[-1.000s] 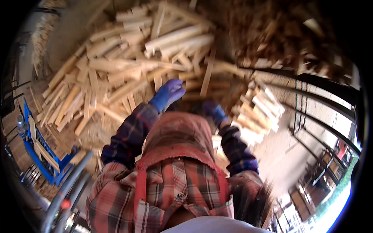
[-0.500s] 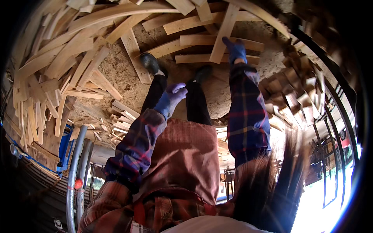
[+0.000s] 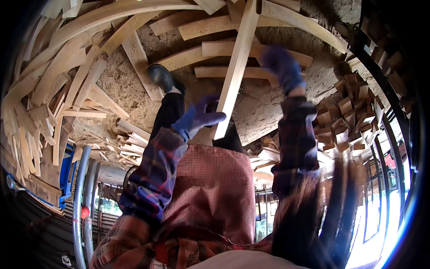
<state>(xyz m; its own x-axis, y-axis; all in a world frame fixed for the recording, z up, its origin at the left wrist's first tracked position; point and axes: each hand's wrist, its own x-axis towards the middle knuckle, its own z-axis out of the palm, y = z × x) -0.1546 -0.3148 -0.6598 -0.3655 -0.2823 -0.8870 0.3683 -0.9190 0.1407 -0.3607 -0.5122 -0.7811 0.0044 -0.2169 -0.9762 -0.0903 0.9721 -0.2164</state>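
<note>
Dusty ground (image 3: 260, 101) lies beneath a plank (image 3: 235, 76) that a loose grip could drop: left hand (image 3: 197, 119), fingers half-curled against its near end, hold uncertain; right hand (image 3: 282, 67), too blurred to tell.

A long wooden strip (image 3: 237, 74) blocked direct passage between the left hand (image 3: 200, 118) and right hand (image 3: 283, 67); open floor (image 3: 261, 104) separated strip from right sleeve (image 3: 296, 139).

Left hand (image 3: 200, 118) partly curled; right hand (image 3: 283, 67) stretched ahead, blurred.
</note>
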